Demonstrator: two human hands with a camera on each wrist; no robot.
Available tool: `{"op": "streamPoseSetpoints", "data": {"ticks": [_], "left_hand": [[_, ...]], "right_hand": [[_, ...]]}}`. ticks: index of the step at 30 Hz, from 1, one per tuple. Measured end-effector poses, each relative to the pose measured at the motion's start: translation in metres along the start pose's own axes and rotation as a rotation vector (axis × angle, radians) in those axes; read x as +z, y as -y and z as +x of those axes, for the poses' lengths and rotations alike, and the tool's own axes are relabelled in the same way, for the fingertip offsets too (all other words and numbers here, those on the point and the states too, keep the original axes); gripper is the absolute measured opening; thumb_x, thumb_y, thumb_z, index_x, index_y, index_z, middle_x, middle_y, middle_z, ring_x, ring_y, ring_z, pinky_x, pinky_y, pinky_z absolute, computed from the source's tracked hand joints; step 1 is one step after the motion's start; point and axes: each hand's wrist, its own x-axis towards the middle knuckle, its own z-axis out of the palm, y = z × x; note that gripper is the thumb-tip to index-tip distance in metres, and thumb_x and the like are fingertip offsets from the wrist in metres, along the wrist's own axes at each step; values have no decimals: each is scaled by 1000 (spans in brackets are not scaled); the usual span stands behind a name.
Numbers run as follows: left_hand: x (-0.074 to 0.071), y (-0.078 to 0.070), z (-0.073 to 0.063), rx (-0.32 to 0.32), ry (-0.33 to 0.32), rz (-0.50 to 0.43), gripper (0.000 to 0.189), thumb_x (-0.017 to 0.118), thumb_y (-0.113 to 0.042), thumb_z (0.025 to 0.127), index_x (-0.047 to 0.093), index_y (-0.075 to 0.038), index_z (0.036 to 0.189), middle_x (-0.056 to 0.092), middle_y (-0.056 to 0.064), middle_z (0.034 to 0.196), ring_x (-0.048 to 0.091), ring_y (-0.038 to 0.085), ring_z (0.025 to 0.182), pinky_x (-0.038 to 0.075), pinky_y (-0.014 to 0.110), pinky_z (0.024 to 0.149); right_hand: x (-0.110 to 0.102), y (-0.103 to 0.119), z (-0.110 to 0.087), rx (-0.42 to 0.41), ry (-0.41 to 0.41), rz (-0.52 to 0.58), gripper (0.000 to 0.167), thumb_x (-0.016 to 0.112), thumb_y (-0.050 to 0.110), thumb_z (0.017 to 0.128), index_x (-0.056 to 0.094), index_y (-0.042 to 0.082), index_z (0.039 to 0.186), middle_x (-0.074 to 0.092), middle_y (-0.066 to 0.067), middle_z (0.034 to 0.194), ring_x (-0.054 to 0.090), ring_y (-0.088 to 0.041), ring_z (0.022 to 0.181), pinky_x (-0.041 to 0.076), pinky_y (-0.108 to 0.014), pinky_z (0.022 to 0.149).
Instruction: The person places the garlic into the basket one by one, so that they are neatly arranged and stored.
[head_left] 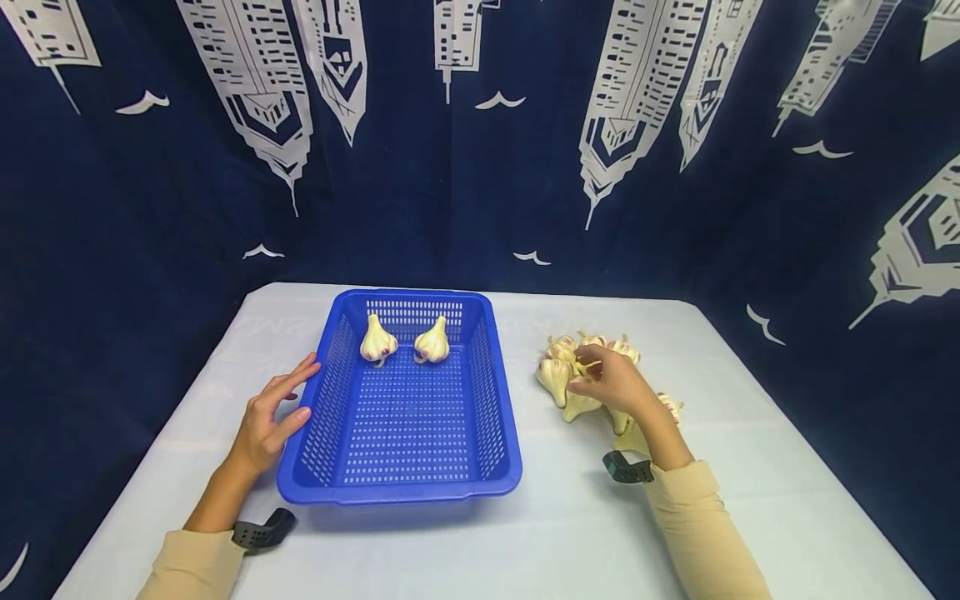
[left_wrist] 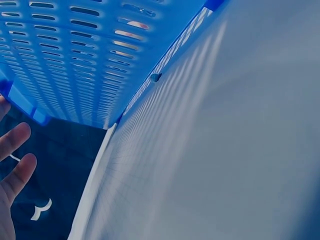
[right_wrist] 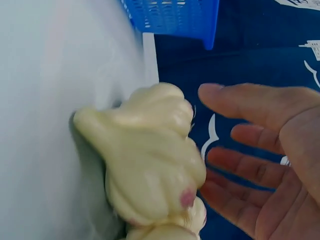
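Note:
A blue plastic basket [head_left: 408,492] with slotted walls stands on the table, two garlic bulbs [head_left: 378,340] lying side by side near its far end. My left hand [head_left: 270,417] rests its fingertips at the basket's left rim, fingers extended; the left wrist view shows those fingers [left_wrist: 17,142] beside the slotted wall. Over a pile of several garlic bulbs [head_left: 555,379] to the right of the basket hovers my right hand [head_left: 615,382], thumb and fingers apart. In the right wrist view, the fingers and thumb [right_wrist: 250,105] curve loosely beside the pale bulbs [right_wrist: 150,165], nothing between them.
A white cloth [head_left: 570,533] covers the table. Behind and beside it hangs a dark blue curtain [head_left: 450,200] with white building prints. Each wrist wears a black strap, such as the left one [head_left: 264,531]. More garlic [head_left: 670,407] sits close to the right forearm.

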Motion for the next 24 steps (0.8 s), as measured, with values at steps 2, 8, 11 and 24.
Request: {"op": "streamPoseSetpoints", "data": {"ticks": [2,8,11,24], "left_hand": [[0,0,-1,0,-1,-7,57,54,-5,77,58,6,133,51,21,143,52,6,115,42,29,81],[1,0,-1,10,-7,-5,57,54,-4,77,58,5,133,51,21,143,52,5,115,41,27,81],[1,-1,0,15,-11,-3,57,54,-5,77,58,5,133,52,20,143,52,5,115,41,28,81],[1,0,0,-4,-2,-4,56,53,-5,78,57,6,133,50,22,143,51,3,114,39,24,82]], "right_hand": [[0,-4,-2,-32,-10,1,56,79,9,80,56,-12,127,62,-29,119,61,-45,106,48,-53,92],[1,-6,-6,-109,9,-49,55,81,3,74,59,-11,123,62,-29,122,60,-45,106,48,-54,91],[2,-6,-7,-104,42,-87,58,82,4,73,59,-9,125,62,-27,121,59,-43,107,47,-54,92],[7,-12,-10,-143,134,-171,58,84,0,68,62,-6,121,63,-23,116,59,-41,107,47,-54,91]]}}
